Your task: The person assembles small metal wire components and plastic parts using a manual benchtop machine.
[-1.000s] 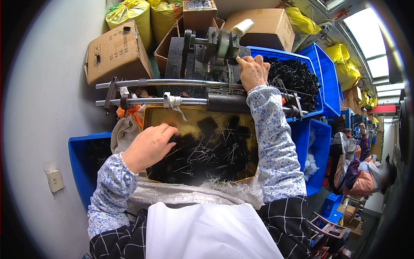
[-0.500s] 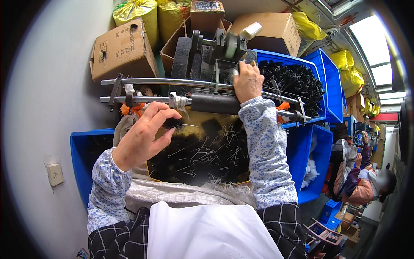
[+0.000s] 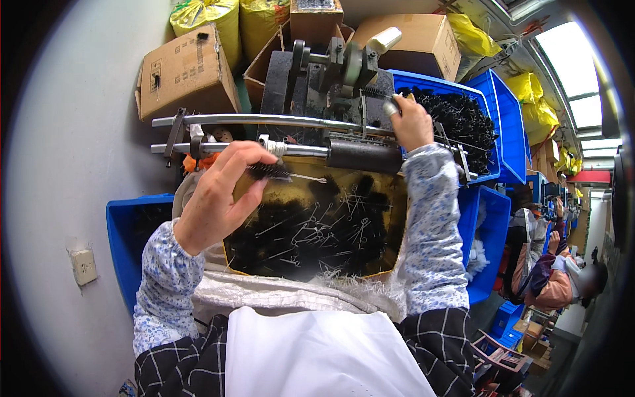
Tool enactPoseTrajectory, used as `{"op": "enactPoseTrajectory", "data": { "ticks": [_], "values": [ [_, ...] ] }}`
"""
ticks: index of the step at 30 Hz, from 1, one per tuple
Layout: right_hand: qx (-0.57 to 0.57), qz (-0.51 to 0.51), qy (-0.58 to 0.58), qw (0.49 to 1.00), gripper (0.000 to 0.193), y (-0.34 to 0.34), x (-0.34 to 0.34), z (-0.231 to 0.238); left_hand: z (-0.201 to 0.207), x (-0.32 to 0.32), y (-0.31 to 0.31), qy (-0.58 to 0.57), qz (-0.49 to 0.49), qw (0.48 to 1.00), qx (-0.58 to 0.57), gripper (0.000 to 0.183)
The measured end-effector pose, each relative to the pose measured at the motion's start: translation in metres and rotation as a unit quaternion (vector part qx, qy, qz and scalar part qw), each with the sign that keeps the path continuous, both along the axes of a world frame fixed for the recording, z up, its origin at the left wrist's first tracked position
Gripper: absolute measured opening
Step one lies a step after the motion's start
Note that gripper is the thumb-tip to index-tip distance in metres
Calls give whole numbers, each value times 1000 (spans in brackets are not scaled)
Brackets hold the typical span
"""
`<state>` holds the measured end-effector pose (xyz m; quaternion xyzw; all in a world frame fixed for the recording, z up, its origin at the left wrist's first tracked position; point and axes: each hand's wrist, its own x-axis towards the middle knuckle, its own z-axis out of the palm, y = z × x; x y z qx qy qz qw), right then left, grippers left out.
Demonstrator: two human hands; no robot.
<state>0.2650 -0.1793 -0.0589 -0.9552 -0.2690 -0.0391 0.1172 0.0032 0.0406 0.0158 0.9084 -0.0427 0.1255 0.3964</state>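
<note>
My left hand (image 3: 221, 192) is closed in a pinch on a small twisted-wire brush (image 3: 272, 171) with black bristles. The wire end with its small loop points right, above the yellow tray (image 3: 398, 221) of similar black brushes. Farther off, my right hand (image 3: 415, 126) is bent with its fingertips pinched beside the bench machine. From them a second dark bristle brush (image 3: 376, 91) seems to reach left toward the machine's wheel (image 3: 352, 69); its held end is hidden. Below this hand, a black sleeve (image 3: 364, 155) sits on the front metal rail (image 3: 307, 151).
A blue bin (image 3: 495, 109) heaped with black brushes stands right of the machine. More blue bins (image 3: 122, 231) flank the tray. Cardboard boxes (image 3: 188, 73) and yellow sacks (image 3: 208, 23) crowd the back. A wall lies left; another person (image 3: 559, 278) sits far right.
My right hand has moved right and slightly nearer, and the black sleeve has slid right along the rail. The brush in my left hand now shows more of its bristles and loop.
</note>
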Motion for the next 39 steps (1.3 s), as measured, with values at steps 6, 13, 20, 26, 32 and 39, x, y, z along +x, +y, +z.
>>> {"op": "enactPoseTrajectory", "data": {
  "ticks": [6, 13, 20, 26, 32, 39],
  "values": [
    [-54, 96, -35, 993, 24, -24, 46, 4, -6, 14, -12, 51, -21, 988, -142, 27],
    [116, 70, -142, 981, 23, -31, -36, 69, -25, 30, -38, -13, -10, 985, -170, 29],
    [192, 211, 84, 955, 29, 17, -115, 53, -34, 26, -49, -38, 53, 973, -221, 37],
    [-6, 4, -140, 990, 22, 14, -22, 7, -89, 0, -43, 254, -145, 954, 60, 46],
    [39, 15, -70, 997, 24, 17, -18, 0, -86, 2, -45, 231, -177, 951, 105, 40],
    [39, 49, -96, 993, 26, 17, 1, -7, -58, 1, -35, 196, -139, 969, 64, 35]
  ]
}}
